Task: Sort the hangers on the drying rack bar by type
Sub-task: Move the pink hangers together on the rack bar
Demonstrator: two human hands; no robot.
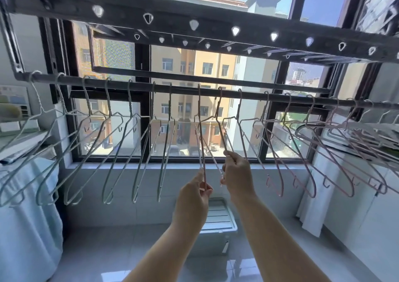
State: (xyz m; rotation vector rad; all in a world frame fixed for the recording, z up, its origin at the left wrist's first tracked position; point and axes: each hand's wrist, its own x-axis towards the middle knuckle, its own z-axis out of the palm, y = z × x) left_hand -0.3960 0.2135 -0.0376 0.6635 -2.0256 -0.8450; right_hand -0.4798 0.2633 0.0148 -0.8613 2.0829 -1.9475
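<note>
My left hand point(193, 197) pinches, thumb against fingertips point(202, 174), the low tip of one thin pink hanger point(199, 109). My right hand point(236, 173) is curled round the sloping arm of a second hanger point(221, 135) just beside it. Both hook over the dark, round drying rack bar point(185, 90). Left of them hang seven pale wire hangers point(130, 102), slim and glossy, evenly spaced. To the right are at least six more pink hangers point(265, 109), overlapping toward the end, where I lose count.
</note>
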